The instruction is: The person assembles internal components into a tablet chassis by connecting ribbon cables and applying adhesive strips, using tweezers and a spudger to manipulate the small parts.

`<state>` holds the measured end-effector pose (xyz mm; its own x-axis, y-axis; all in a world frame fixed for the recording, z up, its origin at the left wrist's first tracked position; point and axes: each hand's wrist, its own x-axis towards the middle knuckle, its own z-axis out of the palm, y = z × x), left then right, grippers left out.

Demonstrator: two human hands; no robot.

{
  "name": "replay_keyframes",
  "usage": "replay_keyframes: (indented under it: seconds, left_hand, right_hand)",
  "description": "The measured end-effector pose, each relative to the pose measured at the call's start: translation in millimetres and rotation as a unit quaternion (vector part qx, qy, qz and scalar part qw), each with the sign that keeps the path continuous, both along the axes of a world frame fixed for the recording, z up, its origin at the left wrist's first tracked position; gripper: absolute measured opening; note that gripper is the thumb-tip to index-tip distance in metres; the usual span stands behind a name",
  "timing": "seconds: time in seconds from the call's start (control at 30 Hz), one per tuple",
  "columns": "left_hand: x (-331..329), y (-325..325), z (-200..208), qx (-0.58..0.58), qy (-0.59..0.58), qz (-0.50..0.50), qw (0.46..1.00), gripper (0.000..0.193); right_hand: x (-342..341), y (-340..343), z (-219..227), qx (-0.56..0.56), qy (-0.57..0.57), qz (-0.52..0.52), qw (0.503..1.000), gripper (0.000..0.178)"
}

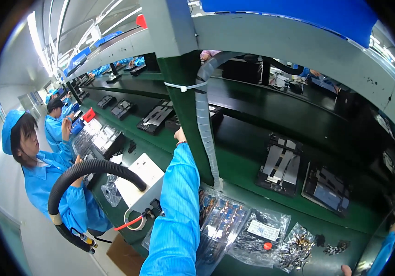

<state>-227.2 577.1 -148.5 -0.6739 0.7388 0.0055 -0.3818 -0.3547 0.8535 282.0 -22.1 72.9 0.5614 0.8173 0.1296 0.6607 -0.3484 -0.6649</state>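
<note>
Left arm, blue-sleeved, is stretched up from 6 o'clock; the left hand (179, 134) is placed just left of centre, beside the green post (186, 115). Its fingers are largely hidden, so wide, narrow or gripping cannot be told. Nearest to it, just above, a partly covered dark device (172, 123) is seen; contact cannot be confirmed. Another opened device (157, 117) is laid at 10 o'clock, close by.

For the right hand (346, 270), only what looks like a fingertip is shown at the lower edge, between 4 and 5 o'clock; its state cannot be told. Beside it a dark shiny panel (376, 241) is seen, and by that, at 4 o'clock, a second hand with blue sleeve (382, 254); whether it is reflected cannot be told.

Two opened devices (280, 163) are set at 3 to 4 o'clock on the green bench (239, 161). Clear trays (220, 216) are placed toward 5 to 6 o'clock, with a labelled clear bag (258, 239) and a bag of small parts (296, 248) at 5. At 8 o'clock, a white box (137, 177) is joined by a black hose (91, 166). A co-worker (36, 170) is seen at 9.
</note>
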Motion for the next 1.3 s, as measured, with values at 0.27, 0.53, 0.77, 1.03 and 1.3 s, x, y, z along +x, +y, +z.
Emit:
replay_keyframes:
  seconds: [0.27,0.53,0.77,1.03,1.3]
  left_hand:
    - [57.9,-158.9,177.5,0.002,0.266,0.152,0.952,0.069]
    - [77.7,-382.1,208.8,0.059,0.451,0.17,0.874,0.06]
    - [96.1,-649.0,208.9,0.08,0.062,-0.185,0.977,0.072]
    - [129.8,-659.0,157.0,-0.095,-0.03,-0.526,0.844,0.085]
    - [156.0,-670.6,122.1,0.143,0.729,-0.346,0.572,0.053]
  right_hand:
    - [-40.3,-79.3,-20.8,0.097,0.237,0.028,0.966,0.024]
    - [-139.8,-86.3,-43.1,0.152,0.312,0.269,0.898,0.019]
    - [-138.4,-54.2,-48.2,0.25,0.31,0.222,0.89,0.04]
    - [-56.8,-106.7,-76.6,0.063,0.544,0.205,0.811,0.052]
    - [-43.2,-134.5,-120.4,0.057,0.519,0.064,0.851,0.041]
